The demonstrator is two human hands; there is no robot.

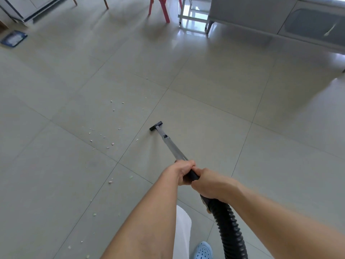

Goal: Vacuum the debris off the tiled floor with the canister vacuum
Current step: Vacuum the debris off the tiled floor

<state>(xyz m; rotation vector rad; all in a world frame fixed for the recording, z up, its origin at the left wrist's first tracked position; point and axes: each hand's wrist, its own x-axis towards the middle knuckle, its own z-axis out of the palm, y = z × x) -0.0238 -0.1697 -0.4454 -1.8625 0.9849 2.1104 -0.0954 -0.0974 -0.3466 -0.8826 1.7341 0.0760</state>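
Both hands grip the vacuum wand's black handle [193,175] one behind the other: the left hand [183,171] is forward, fingers curled round the top where the handle meets the metal tube, and the right hand [209,186] wraps the handle just behind it, touching the left. From the hands the silver metal tube [169,144] runs forward and down to a small black T-shaped nozzle [155,125] resting on the tiled floor [214,86], well ahead of the hands. Behind the right hand a black ribbed hose [230,228] curves down toward the lower edge of the view. The debris [101,136], small pale flakes, lies scattered to the left of the nozzle and back along the left side of the left forearm. The floor is large, smooth, grey-beige square tiles with thin dark joints and a faint sheen. Both forearms are bare and extended forward, converging on the handle. A light blue perforated clog [203,250] shows beneath.
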